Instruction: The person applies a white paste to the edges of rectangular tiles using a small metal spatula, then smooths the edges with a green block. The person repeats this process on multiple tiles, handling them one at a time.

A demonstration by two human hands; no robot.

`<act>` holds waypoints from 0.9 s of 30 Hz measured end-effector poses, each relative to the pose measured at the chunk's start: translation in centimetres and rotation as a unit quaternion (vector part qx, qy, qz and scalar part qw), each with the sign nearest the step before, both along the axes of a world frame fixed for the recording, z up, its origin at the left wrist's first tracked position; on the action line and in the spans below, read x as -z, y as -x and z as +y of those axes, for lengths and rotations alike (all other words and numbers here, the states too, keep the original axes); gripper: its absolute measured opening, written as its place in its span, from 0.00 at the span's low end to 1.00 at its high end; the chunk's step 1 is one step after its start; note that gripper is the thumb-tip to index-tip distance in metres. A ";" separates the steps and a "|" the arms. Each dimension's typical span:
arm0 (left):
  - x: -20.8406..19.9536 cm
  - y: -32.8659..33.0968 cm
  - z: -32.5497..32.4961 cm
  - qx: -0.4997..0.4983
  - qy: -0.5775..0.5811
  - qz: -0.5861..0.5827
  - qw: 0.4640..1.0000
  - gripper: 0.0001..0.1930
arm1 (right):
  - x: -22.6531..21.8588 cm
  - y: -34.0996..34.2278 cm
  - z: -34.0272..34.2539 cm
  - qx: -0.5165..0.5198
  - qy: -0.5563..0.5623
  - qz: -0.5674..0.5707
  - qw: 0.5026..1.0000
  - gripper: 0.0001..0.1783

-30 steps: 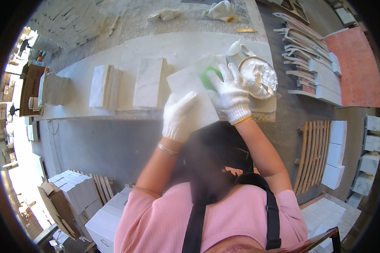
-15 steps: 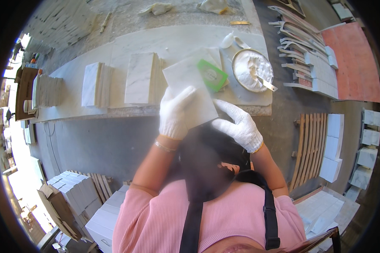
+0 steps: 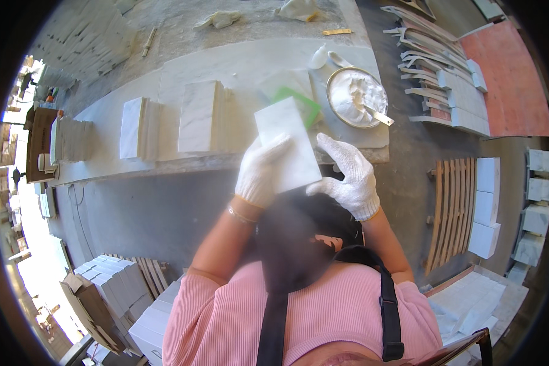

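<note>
Right hand point(image 3: 349, 178) now off green pad point(image 3: 307, 109): tile point(image 3: 294, 146) partly in front, bowl point(image 3: 328, 97) nearby

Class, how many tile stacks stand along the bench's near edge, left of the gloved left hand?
3. The nearest stack is left of the left hand; the middle stack is farther left; the far stack is beside the brown box. Others may be hidden.
</note>
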State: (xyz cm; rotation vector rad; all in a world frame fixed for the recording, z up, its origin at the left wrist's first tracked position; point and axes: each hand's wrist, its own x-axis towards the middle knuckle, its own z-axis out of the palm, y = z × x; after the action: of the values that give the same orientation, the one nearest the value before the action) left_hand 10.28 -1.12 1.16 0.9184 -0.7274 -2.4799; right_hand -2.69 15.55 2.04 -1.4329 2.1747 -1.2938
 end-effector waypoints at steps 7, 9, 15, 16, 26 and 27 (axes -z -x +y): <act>0.8 -0.1 0.2 -0.004 -0.016 -0.001 1.000 0.16 | -0.7 0.2 1.8 0.099 0.009 -0.275 0.956 0.27; 0.8 0.1 0.2 -0.001 -0.027 0.006 1.000 0.16 | -0.6 -0.3 1.9 0.082 0.007 -0.316 0.945 0.28; 0.1 -0.1 0.6 -0.014 0.002 -0.018 1.000 0.20 | -0.2 -1.6 1.0 0.056 0.030 -0.469 0.881 0.34; 0.0 -0.1 0.7 -0.022 0.006 -0.021 1.000 0.19 | -0.2 -1.9 0.8 0.039 0.035 -0.475 0.879 0.34; 0.7 -1.6 1.2 0.053 0.142 0.007 0.988 0.23 | -0.4 -1.0 0.3 0.148 0.028 -0.477 0.866 0.23; 0.7 -1.9 0.7 0.075 0.210 0.007 0.975 0.27 | -0.2 -0.4 0.5 0.146 0.058 -0.461 0.873 0.22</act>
State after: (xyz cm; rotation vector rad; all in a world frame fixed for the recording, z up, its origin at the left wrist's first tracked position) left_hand 12.20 -0.46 0.44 0.7081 -1.2967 -2.3135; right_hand -2.24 16.05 2.23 -0.3146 1.6583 -1.7398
